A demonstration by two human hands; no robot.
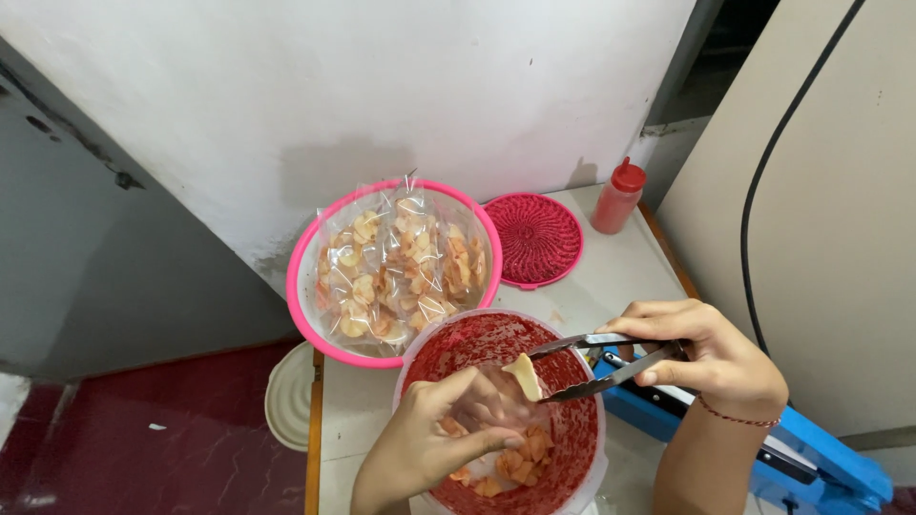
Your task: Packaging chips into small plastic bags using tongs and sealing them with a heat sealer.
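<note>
Right hand [711, 358] squeezes one pair of metal tongs [601, 360] on one pale chip [523, 376]; left hand [434, 434] pinches one clear plastic bag [496, 420] over the red-smeared plastic bowl [496, 339]. At eleven o'clock, one pink basin [303, 315] holds three filled bags [401, 262].

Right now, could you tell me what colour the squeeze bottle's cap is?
Red, on the red squeeze bottle, clearest in the head view.
</note>
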